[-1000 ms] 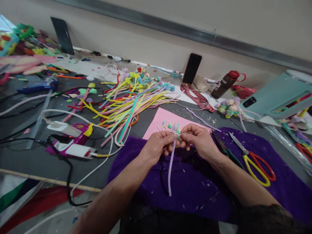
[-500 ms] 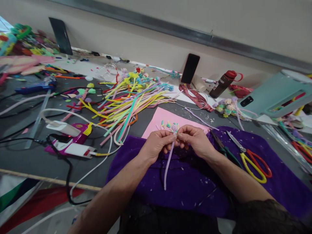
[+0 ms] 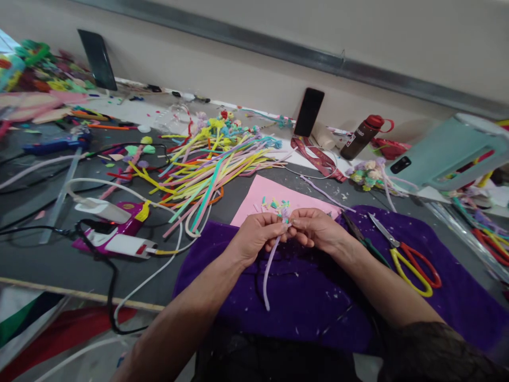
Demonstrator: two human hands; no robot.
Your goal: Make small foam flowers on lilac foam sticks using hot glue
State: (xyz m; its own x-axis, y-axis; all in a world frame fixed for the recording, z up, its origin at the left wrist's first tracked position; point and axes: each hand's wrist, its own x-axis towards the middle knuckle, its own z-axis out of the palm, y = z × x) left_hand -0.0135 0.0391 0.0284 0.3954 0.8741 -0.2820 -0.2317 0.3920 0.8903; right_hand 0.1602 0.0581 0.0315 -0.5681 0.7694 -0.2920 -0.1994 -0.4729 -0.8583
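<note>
Between the fingertips of both hands is a lilac pipe cleaner [image 3: 270, 276], whose long end hangs down over a purple cloth [image 3: 234, 307]. My left hand [image 3: 260, 236] pinches it from the left, and my right hand [image 3: 316, 231] closes on it from the right. At its top, a small lilac and mint tuft [image 3: 285, 212] pokes up above the fingers; its exact shape is blurred. Just behind the hands lies a pink sheet [image 3: 254, 193] with short cut bits of pipe cleaner [image 3: 274, 203] on it.
Scissors [image 3: 411, 260] and green-handled pliers [image 3: 368, 241] lie right of my right hand. Pipe-cleaner flowers and stems [image 3: 214, 164] are heaped behind to the left. A purple power strip [image 3: 131, 212] with cords, a blue glue gun [image 3: 59, 142], and a bottle [image 3: 361, 138] stand around.
The hanging end of the lilac pipe cleaner has swung slightly left and curves more. Both hands stay together in nearly the same place, with the fingers shifted a little.
</note>
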